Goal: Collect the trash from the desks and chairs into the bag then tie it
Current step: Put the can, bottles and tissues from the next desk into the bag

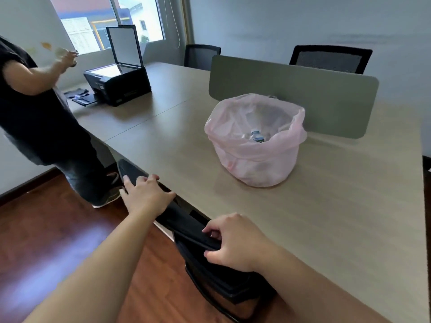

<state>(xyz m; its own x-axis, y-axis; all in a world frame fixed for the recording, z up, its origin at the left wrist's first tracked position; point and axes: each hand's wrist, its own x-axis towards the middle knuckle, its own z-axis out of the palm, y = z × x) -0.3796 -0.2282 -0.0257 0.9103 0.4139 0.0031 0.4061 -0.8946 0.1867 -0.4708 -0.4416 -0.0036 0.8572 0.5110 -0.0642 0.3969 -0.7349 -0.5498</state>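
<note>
A pink plastic bag [254,145] lines a small bin that stands on the desk [338,206] in front of a grey divider. Its mouth is open and a plastic bottle [256,136] lies inside. A black office chair [186,224] is tucked against the desk's near edge. My left hand [147,194] rests on the top of the chair's backrest with its fingers curved over it. My right hand [235,242] grips the backrest's top edge further right, thumb underneath.
A person in dark clothes [39,117] stands at the left by the desk's corner with a hand raised. A black printer [119,82] with its lid up sits at the far end. Two black chairs [331,58] stand behind the divider [291,94]. The floor is red-brown wood.
</note>
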